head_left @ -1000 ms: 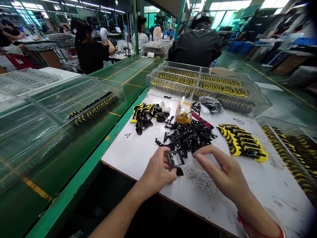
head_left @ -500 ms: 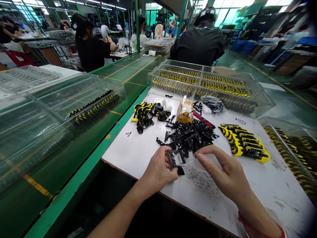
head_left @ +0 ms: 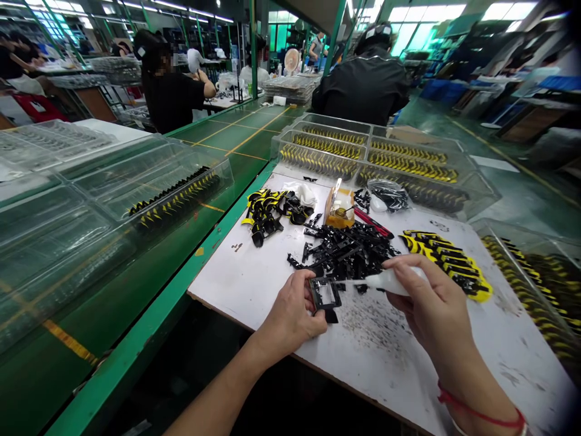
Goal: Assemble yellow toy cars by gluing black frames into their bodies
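Note:
My left hand [head_left: 295, 309] is closed on a black part with a square opening [head_left: 325, 293], near the front edge of the white board [head_left: 236, 284]. In my right hand [head_left: 429, 297] is a white bottle [head_left: 399, 281] with a thin nozzle, lying nearly level. Its tip points left and reaches the right side of the black part; whether it touches cannot be told. Just behind both hands lies a pile of small black pieces [head_left: 351, 248]. Yellow-and-black parts [head_left: 449, 260] stand in a row to the right, and more such parts [head_left: 272, 209] are heaped at the left.
Clear trays with yellow-and-black parts stand behind the board [head_left: 367, 154] and at its right [head_left: 535, 272]. Another tray [head_left: 100, 194] rests on the green surface at left. An orange holder [head_left: 339, 209] and red tweezers [head_left: 373, 223] lie behind the pile. People sit further off.
The white bottle now shows clearly in my right hand, its nozzle at the black part. My right hand has shifted slightly right and turned. My left hand has hardly moved.

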`<state>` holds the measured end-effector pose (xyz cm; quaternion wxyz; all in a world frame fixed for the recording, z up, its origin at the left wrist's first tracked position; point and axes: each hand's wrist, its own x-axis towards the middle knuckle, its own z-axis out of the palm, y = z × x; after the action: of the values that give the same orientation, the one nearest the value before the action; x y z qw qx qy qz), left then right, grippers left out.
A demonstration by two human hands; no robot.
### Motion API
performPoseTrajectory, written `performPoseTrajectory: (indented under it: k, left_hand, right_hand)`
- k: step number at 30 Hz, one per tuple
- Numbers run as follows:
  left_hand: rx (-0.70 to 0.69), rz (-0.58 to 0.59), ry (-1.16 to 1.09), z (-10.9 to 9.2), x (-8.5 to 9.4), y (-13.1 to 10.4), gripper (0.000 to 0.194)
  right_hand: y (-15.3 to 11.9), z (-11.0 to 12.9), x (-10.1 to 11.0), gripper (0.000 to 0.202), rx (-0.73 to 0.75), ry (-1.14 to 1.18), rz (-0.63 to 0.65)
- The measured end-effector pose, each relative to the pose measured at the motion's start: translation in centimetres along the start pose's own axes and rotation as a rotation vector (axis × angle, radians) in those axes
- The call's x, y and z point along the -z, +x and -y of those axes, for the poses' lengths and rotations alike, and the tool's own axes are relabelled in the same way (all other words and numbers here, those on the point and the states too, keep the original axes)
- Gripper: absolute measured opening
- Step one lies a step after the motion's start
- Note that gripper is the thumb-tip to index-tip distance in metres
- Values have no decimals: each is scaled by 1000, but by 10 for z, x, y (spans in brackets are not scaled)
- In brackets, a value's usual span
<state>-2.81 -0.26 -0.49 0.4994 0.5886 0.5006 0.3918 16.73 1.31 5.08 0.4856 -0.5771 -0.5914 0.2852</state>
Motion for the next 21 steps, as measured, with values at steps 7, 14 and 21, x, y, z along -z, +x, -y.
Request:
performPoseTrajectory:
  k: [7,14,21]
  left_hand:
    - [4,-38,17,7,-7,3,58]
    - [46,10,53,12,-11,8,57]
    - [89,14,44,10,-12,10,57]
  right_hand:
    - [30,-7,11,31,-274,409,-20]
    - [87,2,10,29,-87,44,11]
    - [133,-21,-28,24,187,-340,-53]
